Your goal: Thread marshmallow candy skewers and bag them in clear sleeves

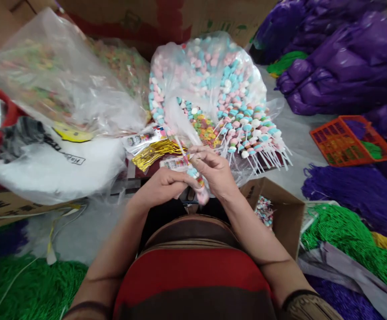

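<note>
Just above my lap I hold a candy skewer [200, 181] with pink, blue and yellow-red sweets on a white stick, seemingly inside a clear wrapper. My left hand [167, 184] is closed on its sweets, the forefinger lying across them. At the stick end, my right hand [215, 171] pinches the wrapper around the stick; any small thing between those fingertips is hidden. Beyond my hands lie gold twist ties [155, 154] and printed clear bags [145, 140]. Finished-looking skewers [251, 129] are piled to the right, sticks toward me.
A big bag of pastel marshmallows [210, 66] stands behind, with ring-shaped gummies [207, 129] in front. More bagged gummies [43, 66] sit left. A cardboard box [287, 213] with wrapped sweets is by my right forearm. An orange basket [350, 140] and purple and green strands lie farther right.
</note>
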